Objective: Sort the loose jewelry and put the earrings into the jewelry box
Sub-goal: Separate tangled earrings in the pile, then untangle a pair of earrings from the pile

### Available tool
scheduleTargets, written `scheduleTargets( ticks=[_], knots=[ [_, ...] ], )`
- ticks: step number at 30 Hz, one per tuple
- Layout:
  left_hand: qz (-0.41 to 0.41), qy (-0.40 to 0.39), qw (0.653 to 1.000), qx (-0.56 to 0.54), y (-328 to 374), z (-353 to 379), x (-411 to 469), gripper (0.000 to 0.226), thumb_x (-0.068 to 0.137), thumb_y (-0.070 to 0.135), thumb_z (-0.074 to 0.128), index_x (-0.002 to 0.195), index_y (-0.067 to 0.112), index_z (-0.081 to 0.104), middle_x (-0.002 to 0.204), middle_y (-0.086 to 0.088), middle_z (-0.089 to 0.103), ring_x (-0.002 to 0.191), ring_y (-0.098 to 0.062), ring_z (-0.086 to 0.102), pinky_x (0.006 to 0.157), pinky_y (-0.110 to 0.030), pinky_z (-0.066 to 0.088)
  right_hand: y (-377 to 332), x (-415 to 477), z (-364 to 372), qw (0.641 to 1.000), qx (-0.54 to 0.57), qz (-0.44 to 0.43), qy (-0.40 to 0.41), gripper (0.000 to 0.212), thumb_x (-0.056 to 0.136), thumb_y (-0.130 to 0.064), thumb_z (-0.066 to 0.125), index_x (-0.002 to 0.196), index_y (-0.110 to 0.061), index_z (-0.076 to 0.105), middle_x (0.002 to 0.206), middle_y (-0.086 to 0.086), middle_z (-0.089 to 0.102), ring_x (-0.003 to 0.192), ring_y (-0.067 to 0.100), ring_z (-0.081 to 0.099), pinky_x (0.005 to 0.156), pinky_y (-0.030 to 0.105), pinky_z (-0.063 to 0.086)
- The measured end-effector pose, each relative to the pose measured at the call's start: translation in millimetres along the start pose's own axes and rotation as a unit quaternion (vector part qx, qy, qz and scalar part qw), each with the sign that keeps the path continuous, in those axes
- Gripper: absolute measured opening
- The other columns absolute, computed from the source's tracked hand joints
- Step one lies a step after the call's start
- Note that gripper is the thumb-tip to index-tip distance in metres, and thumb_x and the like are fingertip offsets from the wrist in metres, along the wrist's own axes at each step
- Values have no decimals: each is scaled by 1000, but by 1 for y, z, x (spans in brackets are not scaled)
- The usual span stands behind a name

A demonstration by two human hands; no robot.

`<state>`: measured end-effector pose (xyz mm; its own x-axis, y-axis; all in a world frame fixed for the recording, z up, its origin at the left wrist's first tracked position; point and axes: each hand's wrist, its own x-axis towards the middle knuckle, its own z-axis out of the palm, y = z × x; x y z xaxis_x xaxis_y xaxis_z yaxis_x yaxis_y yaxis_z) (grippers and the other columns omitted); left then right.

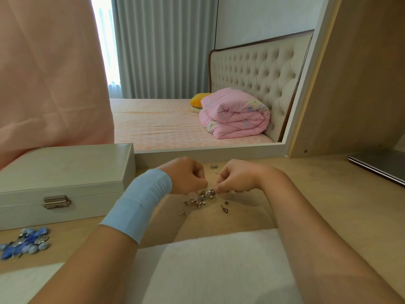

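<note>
**Dressing table, jewelry sorting in hand: contents, left to right**

1. Cluster of blue bead-and-silver ornaments (pixel 25 242). Lies at the near left edge of the pale wooden tabletop (pixel 317 194), well apart from the working pile; judged to be set aside as a sorted group.

2. White leatherette jewelry box with a silver clasp (pixel 63 178). Stands at the left, lid down and clasp facing the person, within easy reach of the left arm. It must be opened before any earring goes in; that step is not yet done.

3. Left hand (pixel 186 175), wrist wrapped in a light blue band (pixel 140 200). Fingers curled in tight, tips pinched down at the top of the pile. What exactly it grips cannot be told; it appears to steady one piece.

4. Tangled heap of small silver earrings and studs (pixel 202 197). Lies mid-table between and just below both hands. The pieces look interlocked, which would explain the two-handed pinch.

5. Right hand (pixel 236 178). Fingers likewise curled, tips nipping the right edge of the heap, judged to be teasing a piece free.

6. Strays: small silver pieces (pixel 214 167) beyond the hands; a silver drop pendant (pixel 224 209) just right of the heap.

7. White cloth (pixel 219 260) at the near edge, under the forearms.

8. Grey flat device (pixel 379 165), far right, uninvolved.
</note>
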<state>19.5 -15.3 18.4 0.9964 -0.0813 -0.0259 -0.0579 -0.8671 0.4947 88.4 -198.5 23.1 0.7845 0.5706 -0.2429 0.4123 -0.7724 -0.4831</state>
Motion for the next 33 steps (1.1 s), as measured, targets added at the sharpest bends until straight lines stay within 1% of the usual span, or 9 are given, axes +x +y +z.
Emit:
scheduleTargets(
  ticks=[4,7,12,16,20,27,29,30,33],
  knots=[
    [-4,22,999,-36,-9,-12,-5,7,76,27,67,72,23,67,74,9,73,72,-17,68,72,-34,59,-5,6,13,1000,-18,-14,9,13,80,-35,83,87,-24,81,89,-8,77,88,10,70,83,30,57],
    [6,28,997,-74,-12,-16,-7,7,80,25,66,79,21,71,81,5,76,83,-23,71,80,-45,60,-6,5,13,999,-19,-23,12,12,78,-34,86,85,-25,81,86,-11,77,88,7,69,80,27,56],
    [18,44,992,-114,-13,-16,-6,7,87,21,64,84,17,70,79,11,75,72,-12,64,83,-47,58,-7,-6,-6,998,-65,2,-14,22,66,-43,92,81,-30,81,85,-13,77,93,8,68,86,31,55],
    [18,44,992,-116,-13,-12,-6,10,89,25,65,88,16,69,78,13,75,65,-7,60,81,-45,58,-16,-9,-5,988,-133,49,-56,36,58,-46,95,85,-28,81,92,-10,77,97,12,68,90,36,58],
    [22,38,992,-117,-14,-10,-3,12,90,26,65,89,15,70,78,16,74,65,-6,60,79,-41,58,-20,-10,2,984,-156,61,-67,27,57,-41,97,78,-32,81,81,-17,76,92,7,68,92,37,56],
    [28,41,990,-128,-22,-4,2,10,90,29,65,85,22,70,78,19,74,63,-2,61,67,-27,56,-22,-9,4,980,-166,67,-82,25,62,-41,94,81,-30,82,87,-13,76,94,11,67,93,40,56],
    [30,50,989,-135,-23,-1,3,10,89,30,65,83,24,69,78,20,74,62,-1,61,64,-21,49,-21,-10,1,983,-152,52,-89,26,65,-44,91,83,-29,81,88,-10,77,87,9,67,85,34,57],
    [30,59,988,-139,-23,0,4,10,89,30,65,83,24,70,78,19,74,63,-1,61,64,-21,49,-19,-11,-1,987,-128,36,-89,25,66,-44,90,82,-28,80,83,-9,77,77,9,64,74,30,54],
    [22,95,982,-162,-23,4,5,10,89,32,67,81,26,71,79,18,74,64,-1,63,69,-22,50,-13,-13,-10,998,12,-49,-28,13,73,-35,86,78,-25,79,68,-7,71,57,8,59,51,25,40]
  ],
)
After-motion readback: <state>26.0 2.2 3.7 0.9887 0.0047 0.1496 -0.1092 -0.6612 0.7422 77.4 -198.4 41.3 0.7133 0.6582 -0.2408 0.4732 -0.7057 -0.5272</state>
